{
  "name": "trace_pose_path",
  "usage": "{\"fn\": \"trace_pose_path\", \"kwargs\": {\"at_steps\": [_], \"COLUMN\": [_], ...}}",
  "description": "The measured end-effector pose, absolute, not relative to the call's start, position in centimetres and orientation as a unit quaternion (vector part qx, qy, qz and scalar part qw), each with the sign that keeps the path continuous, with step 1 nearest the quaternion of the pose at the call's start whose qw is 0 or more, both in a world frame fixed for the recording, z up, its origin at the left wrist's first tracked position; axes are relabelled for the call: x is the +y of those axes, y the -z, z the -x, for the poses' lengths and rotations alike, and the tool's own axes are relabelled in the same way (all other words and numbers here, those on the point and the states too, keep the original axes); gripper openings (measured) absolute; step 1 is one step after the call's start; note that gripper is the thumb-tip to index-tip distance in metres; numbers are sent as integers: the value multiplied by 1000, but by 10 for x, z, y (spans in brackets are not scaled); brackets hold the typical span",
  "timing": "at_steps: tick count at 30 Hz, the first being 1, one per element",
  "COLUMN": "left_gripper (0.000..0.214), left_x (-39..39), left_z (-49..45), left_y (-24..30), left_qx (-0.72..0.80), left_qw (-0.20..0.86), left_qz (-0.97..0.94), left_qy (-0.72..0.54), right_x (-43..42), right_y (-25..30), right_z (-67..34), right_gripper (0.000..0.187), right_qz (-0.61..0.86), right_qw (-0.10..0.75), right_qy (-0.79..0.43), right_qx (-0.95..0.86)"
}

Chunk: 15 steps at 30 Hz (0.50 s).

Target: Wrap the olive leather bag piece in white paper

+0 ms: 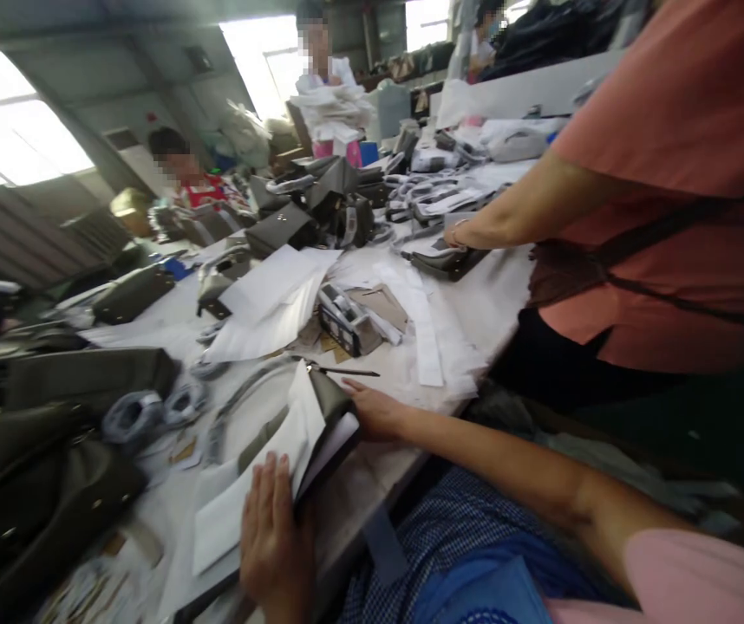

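An olive handbag (333, 394) lies on the table right before me, with a sheet of white paper (248, 498) across it. My left hand (274, 529) rests on the paper, fingers together and stretched out flat. At the bag's far end, my right hand (375, 409) touches its side with fingers extended; part of that hand is hidden behind the bag. A grey wrapped handle (225, 403) curves out on the bag's far side. Just past the right hand, a thin dark pointed strip or tool (349, 373) lies at the bag's end.
Larger dark olive bags (40, 485) and wrapped rolls (131, 419) crowd the left. Beyond are paper sheets (281, 295), a small box of items (346, 321) and several more bags (281, 227). A co-worker in an orange top (664, 217) handles a bag at right. Other people stand behind.
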State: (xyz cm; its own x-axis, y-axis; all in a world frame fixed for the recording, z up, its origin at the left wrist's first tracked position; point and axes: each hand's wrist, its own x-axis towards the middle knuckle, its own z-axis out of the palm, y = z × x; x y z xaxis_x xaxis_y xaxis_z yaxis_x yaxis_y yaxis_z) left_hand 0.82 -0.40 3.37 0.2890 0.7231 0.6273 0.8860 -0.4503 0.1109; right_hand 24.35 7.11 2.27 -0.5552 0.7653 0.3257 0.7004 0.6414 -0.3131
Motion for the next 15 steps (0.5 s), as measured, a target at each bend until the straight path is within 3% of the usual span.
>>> {"fn": "trace_pose_path", "kwargs": {"at_steps": [5,10,15], "left_gripper": [67,63,61], "left_x": [-1,-2,-4], "left_z": [-6,-10,-10], "left_y": [-36,-32,-30], "left_qx": [-518,-512,-519], "left_qw": [156,168,190], "left_qz": [782,792,786], "left_qy": [310,287,277], "right_x": [34,42,40], "right_y": [-11,6,0], "right_z": [-237,-209,-218], "right_gripper": [48,30,28], "right_qz": [479,448,494], "right_qw": [318,304,329], "right_qy": [-127,-165,-142], "right_qx": [-808,-824,-792]}}
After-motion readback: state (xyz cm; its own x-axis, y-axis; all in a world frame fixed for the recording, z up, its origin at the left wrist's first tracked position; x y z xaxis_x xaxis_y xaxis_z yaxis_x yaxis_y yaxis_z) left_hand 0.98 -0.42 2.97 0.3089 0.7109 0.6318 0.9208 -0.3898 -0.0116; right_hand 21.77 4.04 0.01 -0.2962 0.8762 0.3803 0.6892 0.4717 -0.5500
